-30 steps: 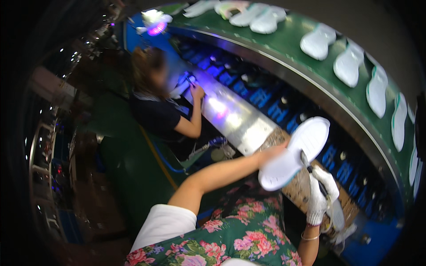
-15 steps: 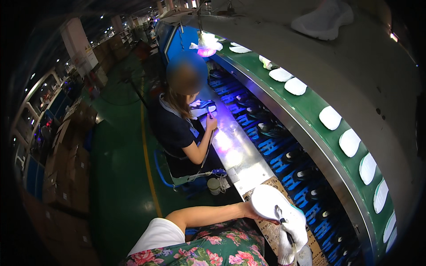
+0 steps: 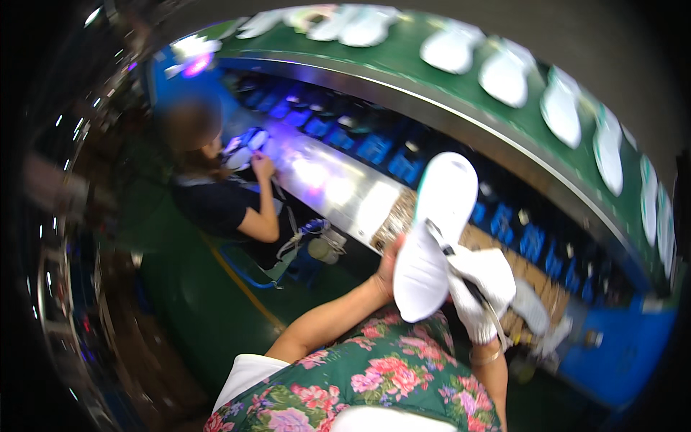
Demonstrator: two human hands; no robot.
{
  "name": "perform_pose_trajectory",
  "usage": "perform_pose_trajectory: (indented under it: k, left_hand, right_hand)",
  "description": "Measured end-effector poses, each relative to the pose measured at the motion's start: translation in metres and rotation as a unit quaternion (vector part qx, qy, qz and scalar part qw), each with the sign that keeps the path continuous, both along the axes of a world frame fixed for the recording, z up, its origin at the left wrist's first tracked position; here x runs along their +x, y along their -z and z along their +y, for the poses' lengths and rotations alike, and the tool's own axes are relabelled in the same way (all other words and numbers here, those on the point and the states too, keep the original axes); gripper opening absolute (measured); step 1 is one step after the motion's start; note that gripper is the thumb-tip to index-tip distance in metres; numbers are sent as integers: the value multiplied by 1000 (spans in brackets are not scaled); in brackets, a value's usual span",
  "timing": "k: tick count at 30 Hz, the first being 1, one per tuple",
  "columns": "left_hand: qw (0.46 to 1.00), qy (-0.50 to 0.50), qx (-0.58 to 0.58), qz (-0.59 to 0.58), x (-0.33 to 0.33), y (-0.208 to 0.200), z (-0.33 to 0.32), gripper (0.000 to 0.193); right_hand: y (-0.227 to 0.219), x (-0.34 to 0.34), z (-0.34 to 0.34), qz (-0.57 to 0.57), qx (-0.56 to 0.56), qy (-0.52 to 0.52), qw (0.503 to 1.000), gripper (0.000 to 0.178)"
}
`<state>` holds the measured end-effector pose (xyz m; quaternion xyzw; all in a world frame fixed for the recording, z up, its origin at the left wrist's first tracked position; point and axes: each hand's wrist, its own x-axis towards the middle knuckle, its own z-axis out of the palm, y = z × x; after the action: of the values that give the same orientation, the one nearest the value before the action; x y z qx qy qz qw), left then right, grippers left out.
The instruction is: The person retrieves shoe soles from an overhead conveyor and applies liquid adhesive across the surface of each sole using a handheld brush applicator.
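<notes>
My bare left hand (image 3: 389,268) is closed on the left edge of a white shoe sole (image 3: 421,277), which has a thin green strip along its upper side. The sole is tilted nearly upright in front of my floral apron. A white knit glove covers my right hand (image 3: 484,279). It is shut around a slim brush-like tool (image 3: 440,239) with a dark tip and a pale hose trailing down past the wrist. That tip lies over the middle of the sole; whether it touches cannot be made out.
A green conveyor (image 3: 403,57) carries several white soles along the far side. Below it runs a lower line of blue holders (image 3: 374,149) with dark shoes. A metal bench (image 3: 331,169) leads left to a seated co-worker (image 3: 223,209). Another pale sole (image 3: 530,306) lies right of my glove.
My view has swung to the right. The sole has turned to stand more upright, still in my left hand, and the tool stays in my gloved right hand over it.
</notes>
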<state>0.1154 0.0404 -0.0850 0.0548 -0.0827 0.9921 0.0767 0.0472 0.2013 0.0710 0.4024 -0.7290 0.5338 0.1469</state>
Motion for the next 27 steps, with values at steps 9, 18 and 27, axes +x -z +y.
perform_pose_trajectory:
  k: [9, 18, 27]
  left_hand:
    - [1000, -2, 8, 20, -26, -57, 42, 109]
    - [957, 15, -272, -101, -23, -61, 60, 114]
    - [940, 3, -310, -140, -27, -60, 62, 105]
  right_hand:
    - [-23, -2, 8, 15, 11, 74, 997, 22]
    - [4, 13, -8, -59, -17, 126, 990, 34]
    - [-26, 8, -8, -130, -144, 122, 973, 19]
